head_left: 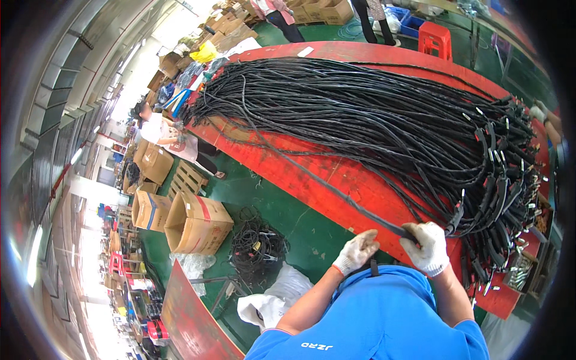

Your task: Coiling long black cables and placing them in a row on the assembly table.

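A single black cable (336, 191) runs from the far left of a large bundle of black cables (336, 102) across the red table (360, 180) towards me. My right hand (428, 247), in a white glove, is closed on its thick near end at the table's front edge. The tip of that end is hidden in the hand. My left hand (357, 251), also gloved, is just left of it by the same edge. Its fingers are loosely bent, and no cable shows in them. Black plugs with metal pins (498, 162) crowd the bundle's right end.
A person in a white top (157, 129) stands at the table's far left. Another person's hand (540, 113) is at the right end. Cardboard boxes (201, 225), a cable heap (258, 246) and a white sack (282, 294) are on the left. A red stool (434, 39) stands behind.
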